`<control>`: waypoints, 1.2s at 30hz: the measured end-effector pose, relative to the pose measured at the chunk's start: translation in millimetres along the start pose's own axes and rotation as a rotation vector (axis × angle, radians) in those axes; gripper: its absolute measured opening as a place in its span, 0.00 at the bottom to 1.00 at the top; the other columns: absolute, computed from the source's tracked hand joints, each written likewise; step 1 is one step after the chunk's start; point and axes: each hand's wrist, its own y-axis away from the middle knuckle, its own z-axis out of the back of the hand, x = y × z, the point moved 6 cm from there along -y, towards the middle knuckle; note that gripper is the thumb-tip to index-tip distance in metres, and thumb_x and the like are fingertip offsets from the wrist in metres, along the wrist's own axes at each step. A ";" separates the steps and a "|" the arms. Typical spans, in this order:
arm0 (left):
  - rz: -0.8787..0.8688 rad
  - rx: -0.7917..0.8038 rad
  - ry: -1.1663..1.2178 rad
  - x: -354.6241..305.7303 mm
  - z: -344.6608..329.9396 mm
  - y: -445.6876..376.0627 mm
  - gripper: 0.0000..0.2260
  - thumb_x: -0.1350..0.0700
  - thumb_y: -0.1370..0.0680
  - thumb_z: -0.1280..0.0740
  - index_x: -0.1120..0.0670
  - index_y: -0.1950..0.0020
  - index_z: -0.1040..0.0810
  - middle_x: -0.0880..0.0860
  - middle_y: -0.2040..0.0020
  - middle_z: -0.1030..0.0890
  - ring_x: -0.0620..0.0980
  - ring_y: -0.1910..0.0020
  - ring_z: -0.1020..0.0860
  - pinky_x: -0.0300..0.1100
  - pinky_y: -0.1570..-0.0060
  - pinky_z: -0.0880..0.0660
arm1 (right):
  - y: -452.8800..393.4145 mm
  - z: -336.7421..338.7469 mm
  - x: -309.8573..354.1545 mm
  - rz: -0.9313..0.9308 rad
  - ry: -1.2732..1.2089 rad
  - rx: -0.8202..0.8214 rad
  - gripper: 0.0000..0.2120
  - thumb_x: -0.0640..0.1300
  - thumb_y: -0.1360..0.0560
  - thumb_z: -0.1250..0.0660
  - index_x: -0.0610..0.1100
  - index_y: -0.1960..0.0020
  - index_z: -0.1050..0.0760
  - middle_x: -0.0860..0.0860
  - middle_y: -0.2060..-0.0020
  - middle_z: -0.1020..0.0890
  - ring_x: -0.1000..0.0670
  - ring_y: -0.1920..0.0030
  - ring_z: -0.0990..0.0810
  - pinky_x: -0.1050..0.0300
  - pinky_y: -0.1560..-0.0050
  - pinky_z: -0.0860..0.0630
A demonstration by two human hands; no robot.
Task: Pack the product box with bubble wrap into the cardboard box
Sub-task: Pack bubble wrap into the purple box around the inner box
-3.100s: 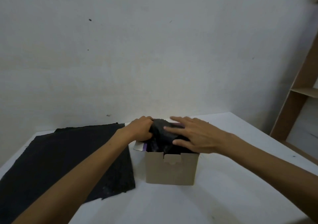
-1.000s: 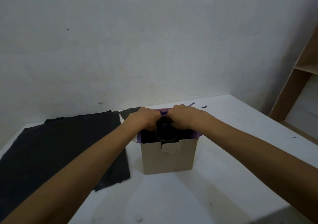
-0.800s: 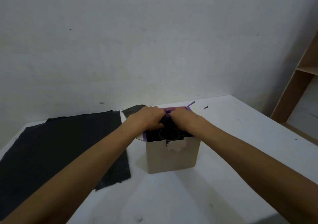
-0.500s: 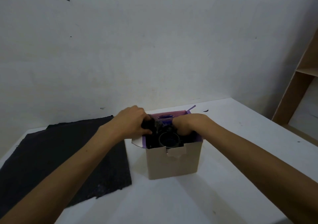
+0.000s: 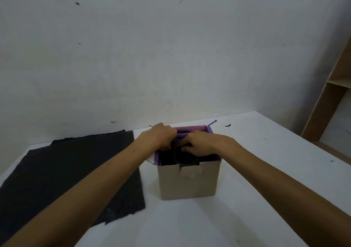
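A cardboard box (image 5: 188, 182) stands upright on the white tabletop (image 5: 190, 224), its top open and its purple-lined flaps standing up at the far side. Both hands reach into the opening from the near side. The left hand (image 5: 160, 137) is over the box's far-left corner, its fingers curled down into the dark bundle inside. The right hand (image 5: 201, 144) lies just beside it, over the middle of the opening, knuckles up, its fingers also curled and gripping the same dark mass; the two hands nearly touch above the far half of the box. What they hold is the bubble wrap (image 5: 167, 158), black and crumpled, filling the inside of the box up to about its rim. Below the right hand, a dark ring-like curl (image 5: 185, 160) of the wrap shows just behind the box's near wall. Between the two hands, a small patch of blue and purple print (image 5: 183, 132) shows against the far flap; whether it belongs to the product box or to the flap cannot be told, and the product box itself is otherwise hidden under the wrap and the hands. To the left of the box, a large black sheet (image 5: 72, 172) lies flat on the tabletop, its near right corner close to the box but apart from it. A wooden shelf (image 5: 330, 98) stands at the far right against the wall.
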 end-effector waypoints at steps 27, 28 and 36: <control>0.029 0.197 0.134 -6.0 3.6 17.1 0.09 0.53 0.22 0.33 0.49 0.42 0.21 0.51 0.54 0.19 0.49 0.58 0.20 0.41 0.57 0.23 | -15.4 -7.7 -19.0 -0.362 0.040 0.147 0.11 0.42 0.21 0.35 0.44 0.39 0.24 0.46 0.49 0.21 0.46 0.52 0.21 0.55 0.50 0.27; -0.003 0.128 0.133 -1.2 12.0 15.2 0.10 0.53 0.23 0.32 0.48 0.42 0.20 0.51 0.51 0.18 0.50 0.56 0.20 0.44 0.52 0.21 | -13.9 -5.1 -20.0 -0.369 0.040 0.128 0.11 0.41 0.21 0.35 0.44 0.39 0.24 0.46 0.49 0.21 0.46 0.52 0.21 0.55 0.51 0.27; -0.072 -0.404 -0.006 24.6 14.0 -3.8 0.12 0.46 0.22 0.34 0.51 0.43 0.21 0.52 0.37 0.24 0.52 0.40 0.28 0.46 0.43 0.29 | -5.7 3.7 -24.0 -0.374 -0.001 0.117 0.10 0.44 0.21 0.37 0.46 0.40 0.28 0.48 0.54 0.22 0.48 0.56 0.20 0.57 0.59 0.27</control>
